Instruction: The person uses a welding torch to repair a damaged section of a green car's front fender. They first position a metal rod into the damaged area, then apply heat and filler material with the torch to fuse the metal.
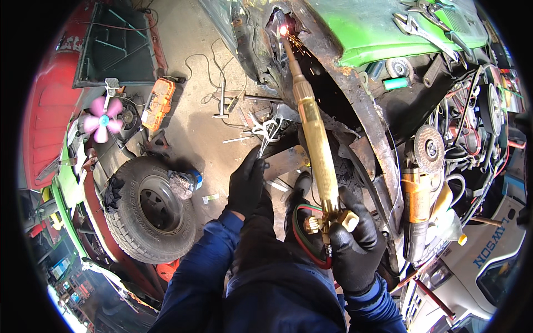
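My right hand, in a black glove, is closed round the valve end of a brass gas torch. Red and green hoses loop from that end. The torch points away from me, its tip glowing orange-red against rusty sheet metal of a car body, and sparks fly to the right. My left hand, also gloved, is held low to the left of the torch, its fingers closed on a loose tangle of white wire.
A green body panel carries locking pliers. An angle grinder lies among engine-bay wiring on the right. To the left are a wheel, an orange case, a pink fan and a hammer on the floor.
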Demonstrator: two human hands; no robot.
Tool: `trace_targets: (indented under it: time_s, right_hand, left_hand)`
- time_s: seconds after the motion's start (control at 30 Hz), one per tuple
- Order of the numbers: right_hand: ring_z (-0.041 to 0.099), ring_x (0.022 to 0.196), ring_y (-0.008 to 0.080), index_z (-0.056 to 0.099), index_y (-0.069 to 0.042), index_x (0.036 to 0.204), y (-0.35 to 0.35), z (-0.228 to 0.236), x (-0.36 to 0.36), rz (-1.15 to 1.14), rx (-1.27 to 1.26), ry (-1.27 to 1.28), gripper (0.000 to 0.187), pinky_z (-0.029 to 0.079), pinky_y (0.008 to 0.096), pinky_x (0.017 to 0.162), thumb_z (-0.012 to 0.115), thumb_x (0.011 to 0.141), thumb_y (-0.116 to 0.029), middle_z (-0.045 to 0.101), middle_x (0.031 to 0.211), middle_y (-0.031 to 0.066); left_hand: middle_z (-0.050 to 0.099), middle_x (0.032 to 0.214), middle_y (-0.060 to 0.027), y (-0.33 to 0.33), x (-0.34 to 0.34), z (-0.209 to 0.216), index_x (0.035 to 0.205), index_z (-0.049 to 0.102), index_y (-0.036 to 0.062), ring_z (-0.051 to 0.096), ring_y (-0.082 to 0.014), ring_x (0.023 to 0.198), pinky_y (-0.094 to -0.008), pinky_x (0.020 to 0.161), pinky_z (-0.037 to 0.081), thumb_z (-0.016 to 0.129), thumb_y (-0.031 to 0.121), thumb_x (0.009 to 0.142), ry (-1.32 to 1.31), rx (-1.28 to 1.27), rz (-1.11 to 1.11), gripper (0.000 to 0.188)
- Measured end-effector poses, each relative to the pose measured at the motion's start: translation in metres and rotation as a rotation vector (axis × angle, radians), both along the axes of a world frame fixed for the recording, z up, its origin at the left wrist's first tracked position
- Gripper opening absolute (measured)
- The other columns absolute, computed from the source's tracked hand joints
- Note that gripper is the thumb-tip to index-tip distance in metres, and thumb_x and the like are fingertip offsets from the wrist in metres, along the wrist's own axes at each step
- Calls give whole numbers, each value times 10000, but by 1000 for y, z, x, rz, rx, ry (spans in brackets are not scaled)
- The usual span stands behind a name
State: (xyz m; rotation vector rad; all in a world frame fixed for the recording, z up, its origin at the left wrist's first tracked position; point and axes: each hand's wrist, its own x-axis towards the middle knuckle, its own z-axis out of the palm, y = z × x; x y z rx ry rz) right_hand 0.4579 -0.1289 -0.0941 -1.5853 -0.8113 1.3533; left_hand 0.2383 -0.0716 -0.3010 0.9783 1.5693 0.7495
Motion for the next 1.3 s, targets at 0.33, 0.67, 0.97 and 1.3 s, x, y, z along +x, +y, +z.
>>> trace_targets:
  time_s: [0.33, 0.67, 0.97, 1.3]
  right_hand:
    - [696, 1239, 217, 530, 33, 1553, -63, -2, 52, 294, -151, 179, 647, 536, 360, 1082, 796, 973, -71, 717, 1372, 141]
    - [703, 1214, 196, 461, 39, 1595, -37, 7, 50, 393, -324, 419, 788, 575, 363, 1052, 856, 924, -82, 697, 1410, 143]
    - [641, 1302, 217, 521, 6, 1565, -12, -18, 16, 433, -259, 431, 737, 507, 362, 1128, 835, 899, 30, 659, 1455, 126]
    - [598, 1374, 227, 480, -18, 1602, -2, 3, 2, 523, -242, 279, 815, 474, 380, 1170, 884, 894, -49, 616, 1519, 156]
  left_hand:
    - [790, 1059, -180, -305, -226, -173, 1061, 785, 82, 779, -359, 900, -489, 792, 629, 671, 341, 1010, 1127, -329, -757, 288]
    - [794, 909, -140, -285, -197, -153, 1013, 740, 94, 780, -359, 870, -485, 760, 612, 502, 294, 1084, 713, -362, -107, 319]
    - [757, 1056, -184, -214, -185, -149, 1311, 664, -33, 776, -259, 901, -409, 620, 657, 583, 186, 1057, 87, -520, 284, 345]
    - [775, 855, -101, -201, -253, -170, 1093, 777, 6, 717, -185, 620, -357, 551, 578, 663, 276, 1008, 518, -356, -183, 305]
